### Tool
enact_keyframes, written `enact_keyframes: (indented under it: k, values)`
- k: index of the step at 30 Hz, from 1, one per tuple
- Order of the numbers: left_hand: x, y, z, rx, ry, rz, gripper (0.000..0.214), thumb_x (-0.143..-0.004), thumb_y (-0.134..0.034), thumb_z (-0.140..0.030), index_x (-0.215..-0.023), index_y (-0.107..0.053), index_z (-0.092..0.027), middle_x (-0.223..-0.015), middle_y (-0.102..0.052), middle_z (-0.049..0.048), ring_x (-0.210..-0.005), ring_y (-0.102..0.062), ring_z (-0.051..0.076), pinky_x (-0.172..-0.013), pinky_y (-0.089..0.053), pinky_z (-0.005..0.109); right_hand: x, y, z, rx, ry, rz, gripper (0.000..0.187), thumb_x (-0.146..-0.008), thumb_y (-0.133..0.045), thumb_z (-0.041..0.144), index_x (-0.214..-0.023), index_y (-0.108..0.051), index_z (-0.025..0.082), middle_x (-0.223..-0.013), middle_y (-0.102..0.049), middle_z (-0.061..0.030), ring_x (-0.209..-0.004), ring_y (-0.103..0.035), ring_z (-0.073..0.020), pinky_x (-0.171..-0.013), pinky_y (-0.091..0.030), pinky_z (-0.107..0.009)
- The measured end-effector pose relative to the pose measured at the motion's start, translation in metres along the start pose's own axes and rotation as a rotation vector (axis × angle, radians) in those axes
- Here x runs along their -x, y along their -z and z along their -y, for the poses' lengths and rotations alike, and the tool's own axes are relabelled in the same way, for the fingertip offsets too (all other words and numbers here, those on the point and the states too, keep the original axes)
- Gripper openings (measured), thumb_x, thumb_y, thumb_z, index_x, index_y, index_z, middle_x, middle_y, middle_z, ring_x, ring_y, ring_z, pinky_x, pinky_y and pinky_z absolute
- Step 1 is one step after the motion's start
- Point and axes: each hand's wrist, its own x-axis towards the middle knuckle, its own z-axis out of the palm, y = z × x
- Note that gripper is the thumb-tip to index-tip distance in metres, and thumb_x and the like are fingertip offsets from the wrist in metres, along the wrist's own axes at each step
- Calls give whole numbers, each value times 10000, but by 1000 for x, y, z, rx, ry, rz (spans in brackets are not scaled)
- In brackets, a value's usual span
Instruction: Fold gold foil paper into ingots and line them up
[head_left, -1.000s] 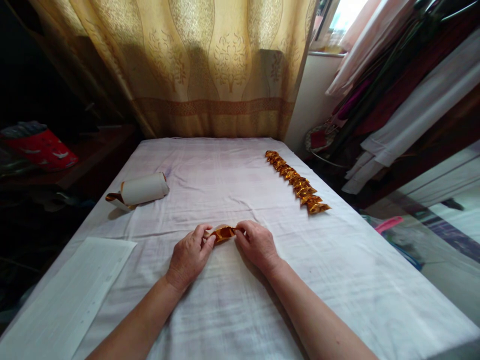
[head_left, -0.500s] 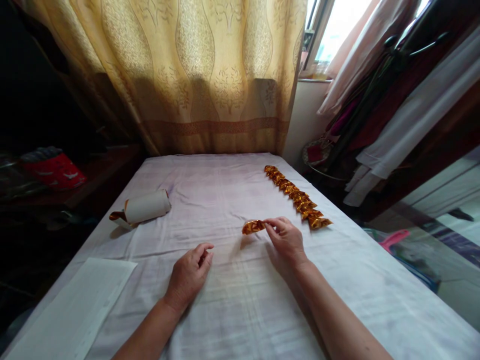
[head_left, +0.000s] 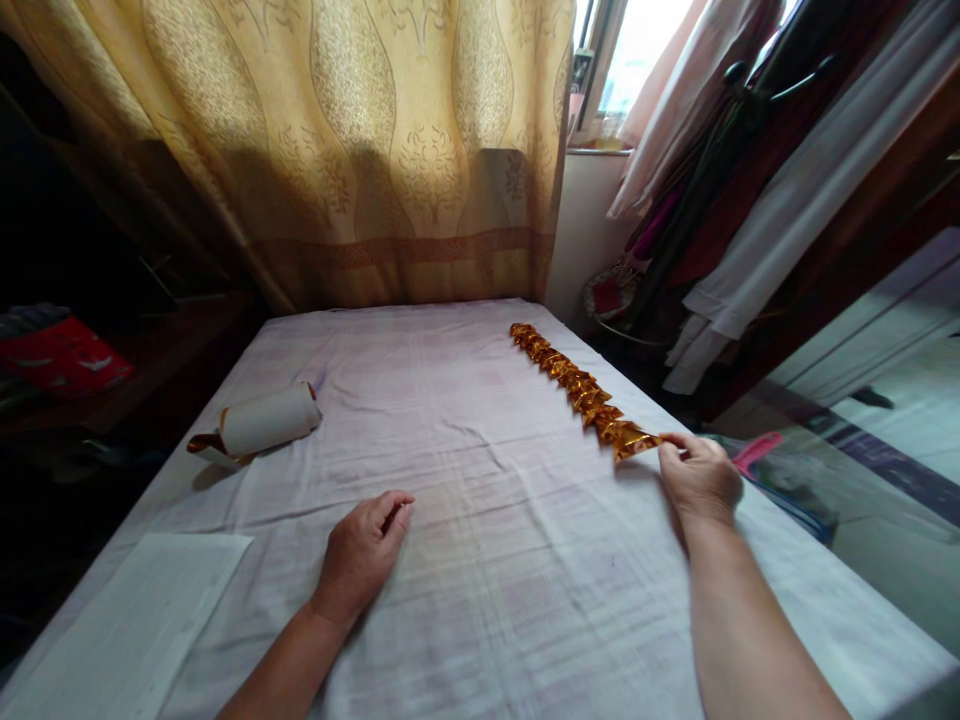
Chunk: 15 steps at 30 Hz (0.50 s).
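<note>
My right hand (head_left: 701, 475) pinches one end of a folded gold foil piece (head_left: 634, 440) between thumb and fingertips. That piece is at the near end of a row of similar folded gold foil pieces (head_left: 570, 380), which runs diagonally along the right side of the table. Resting on the cloth near the middle, my left hand (head_left: 364, 550) is loosely curled, its thumb close to its index finger, with nothing visible in it. A roll of gold foil with a white back (head_left: 270, 420) lies on its side at the left, its loose end curling out.
A wrinkled pale cloth (head_left: 480, 580) covers the table. White sheets (head_left: 127, 610) lie at the near left. A patterned yellow curtain (head_left: 360, 150) hangs behind the far edge. Clothes (head_left: 780, 200) hang on the right, above a pink-handled item (head_left: 759, 450) beside the table.
My right hand has carried the gold foil piece rightward to the near end of the row. My left hand stays curled on the cloth. The view has shifted slightly right.
</note>
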Motion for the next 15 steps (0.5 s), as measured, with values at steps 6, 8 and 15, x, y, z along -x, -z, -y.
enact_keyframes:
  k: [6, 8, 15]
  values:
    - [0, -2, 3, -26, -25, -7, 293, -893, -453, -407, -906, -711, -267, -864, -769, 3, -796, -715, 184, -731, -545, 280, 1, -5, -1, 57, -70, 15, 258, -770, -560, 270, -890, -777, 199, -851, -648, -54, -655, -486, -167, -597, -327, -288]
    - [1, -3, 4, -31, -35, -10, 295, -896, -450, -407, -907, -709, -266, -867, -769, 2, -793, -714, 184, -738, -546, 283, 1, -6, 2, 63, -75, 35, 258, -789, -562, 270, -909, -780, 204, -852, -646, -47, -665, -485, -161, -601, -328, -279]
    - [1, -4, 5, -36, -50, -7, 297, -907, -446, -409, -916, -705, -265, -870, -767, -1, -795, -715, 183, -737, -541, 284, 3, -7, 2, 131, -78, 49, 331, -818, -537, 251, -1044, -772, 195, -947, -673, -84, -730, -541, -190, -618, -366, -297]
